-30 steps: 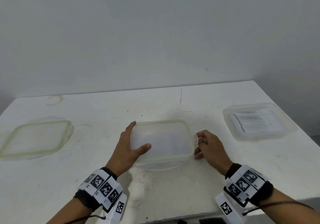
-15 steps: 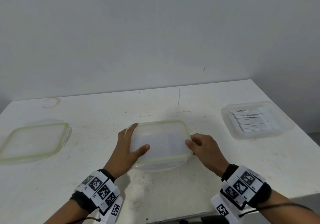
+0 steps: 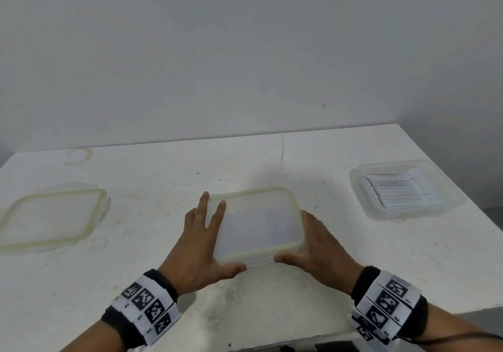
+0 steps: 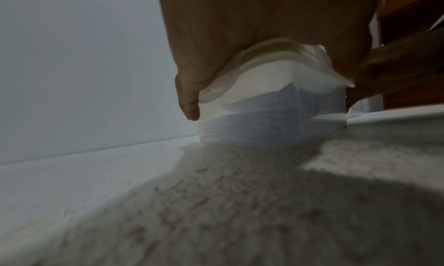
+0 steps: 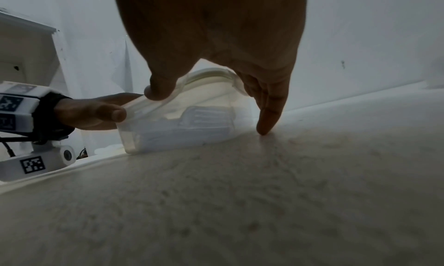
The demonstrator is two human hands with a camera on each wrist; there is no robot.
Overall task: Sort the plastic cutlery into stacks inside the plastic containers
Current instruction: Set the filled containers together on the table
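A: Wide white surface [image 3: 272, 311], scuffed. Middle of it, near the front edge: lidded box [image 3: 258, 223], cloudy plastic, green-rimmed lid [image 3: 272, 191] seated on top. White cutlery [image 4: 264, 106] stacked inside, dim through the wall.

B: Elsewhere?

A: Far right, open box [image 3: 402, 210] with a neat row of white pieces [image 3: 400, 193]. Far left, spare lid [image 3: 51, 221] lying flat, well apart.

B: Hands?

A: Left hand [image 3: 201, 245] flat on the lid's left edge, fingers [image 3: 219, 212] straight and spread, thumb at the near rim. Right hand [image 3: 318, 242] against the right side, fingers hanging down past the rim, one tip on the surface, thumb on the near corner. No pinch anywhere.

B: Handling?

A: Probably light, thin-walled, somewhat flexible, smooth enough to slide. Best taken by the stiff rim or the two short sides, not the bowing lid centre. Loose stacks likely to shift if tilted.
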